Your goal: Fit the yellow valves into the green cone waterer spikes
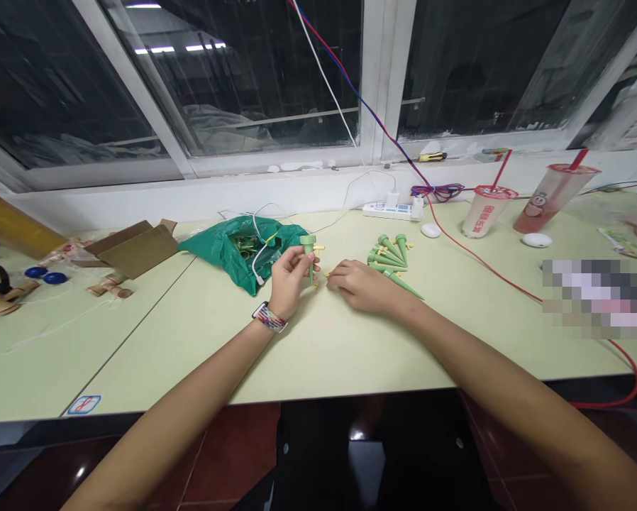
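Left hand (289,280) grips an upright green plastic spike (308,257) with a yellow fitting (317,248), fingers wrapped round its stem, held just above the pale green table (318,355). Right hand (364,286) lies palm-down on the table, fingertips at a small yellow piece (328,274); can't tell if it's pinching it. Just right of that hand, a pile of green spikes (387,259) lies on the tabletop. Green plastic bag (238,254) sits left of the left hand, power strip (390,211) behind.
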Tool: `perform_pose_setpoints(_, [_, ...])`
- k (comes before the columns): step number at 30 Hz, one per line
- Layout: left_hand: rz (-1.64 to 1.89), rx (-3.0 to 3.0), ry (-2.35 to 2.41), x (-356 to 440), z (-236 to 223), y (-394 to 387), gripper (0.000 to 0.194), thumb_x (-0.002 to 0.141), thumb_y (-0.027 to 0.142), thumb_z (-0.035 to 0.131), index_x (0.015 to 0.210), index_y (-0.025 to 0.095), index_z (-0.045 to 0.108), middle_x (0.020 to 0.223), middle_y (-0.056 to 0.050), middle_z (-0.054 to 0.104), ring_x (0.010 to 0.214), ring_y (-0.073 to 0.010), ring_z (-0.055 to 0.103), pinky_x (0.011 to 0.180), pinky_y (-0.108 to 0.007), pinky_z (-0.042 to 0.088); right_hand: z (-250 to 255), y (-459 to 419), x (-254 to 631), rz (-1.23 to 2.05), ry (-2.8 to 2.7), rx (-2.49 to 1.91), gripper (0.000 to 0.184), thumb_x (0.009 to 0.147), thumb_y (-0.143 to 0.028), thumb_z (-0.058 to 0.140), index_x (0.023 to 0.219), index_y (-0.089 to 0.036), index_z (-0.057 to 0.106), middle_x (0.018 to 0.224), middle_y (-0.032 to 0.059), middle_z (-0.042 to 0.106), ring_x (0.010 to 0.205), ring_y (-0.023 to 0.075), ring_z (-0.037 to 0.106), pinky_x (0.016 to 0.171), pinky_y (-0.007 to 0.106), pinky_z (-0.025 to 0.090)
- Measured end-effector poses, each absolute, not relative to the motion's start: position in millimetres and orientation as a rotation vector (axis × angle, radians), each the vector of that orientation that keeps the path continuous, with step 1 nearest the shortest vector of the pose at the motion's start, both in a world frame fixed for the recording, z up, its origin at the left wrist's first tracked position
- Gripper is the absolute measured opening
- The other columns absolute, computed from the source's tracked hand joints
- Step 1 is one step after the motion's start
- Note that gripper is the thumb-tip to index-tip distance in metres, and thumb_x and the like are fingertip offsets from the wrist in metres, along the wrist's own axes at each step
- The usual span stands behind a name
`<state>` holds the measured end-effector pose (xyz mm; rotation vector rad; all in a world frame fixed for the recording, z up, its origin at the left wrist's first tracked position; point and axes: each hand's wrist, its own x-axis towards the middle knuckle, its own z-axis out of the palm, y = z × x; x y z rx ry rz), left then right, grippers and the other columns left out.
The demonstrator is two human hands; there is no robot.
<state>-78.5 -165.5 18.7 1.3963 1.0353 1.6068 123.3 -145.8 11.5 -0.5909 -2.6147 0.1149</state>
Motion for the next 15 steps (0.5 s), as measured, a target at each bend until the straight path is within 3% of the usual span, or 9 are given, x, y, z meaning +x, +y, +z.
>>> perform_pose_setpoints(4, [1.614, 1.389, 1.033, -79, 18, -164, 0.035, 0.081, 0.045, 0.082, 0.094, 0.018, 0.064, 0.083, -0.005, 0.071, 0.069, -0.0156, 0.068, 0.057, -0.025, 0.054, 11, -144, 124, 0.114, -2.633, -0.65, 0.034, 0.09, 0.004, 0.052, 0.104, -0.018, 0.074, 0.1, 0.01, 0.074, 0.101, 0.0248, 0.061, 0.091, 0.037, 0.046])
perform_pose_setpoints(10, [1.602, 1.381, 1.025, -78, 18, -165, 0.036, 0.082, 0.045, 0.082, 0.095, 0.018, 0.062, 0.083, -0.005, 0.071, 0.069, -0.015, 0.067, 0.056, -0.025, 0.054, 10, -145, 124, 0.109, -2.58, -0.729, 0.028, 0.093, -0.001, 0.053, 0.094, -0.018, 0.075, 0.097, 0.009, 0.069, 0.092, 0.0226, 0.061, 0.08, 0.033, 0.045])
perform_pose_setpoints(15, [1.554, 1.348, 1.001, -79, 19, -166, 0.037, 0.079, 0.042, 0.083, 0.095, 0.019, 0.058, 0.084, -0.004, 0.072, 0.071, -0.0168, 0.07, 0.057, -0.026, 0.055, 20, -146, 125, 0.405, -2.17, -0.676, 0.024, 0.093, -0.011, 0.058, 0.102, -0.021, 0.078, 0.101, 0.0064, 0.064, 0.087, 0.018, 0.064, 0.08, 0.032, 0.051])
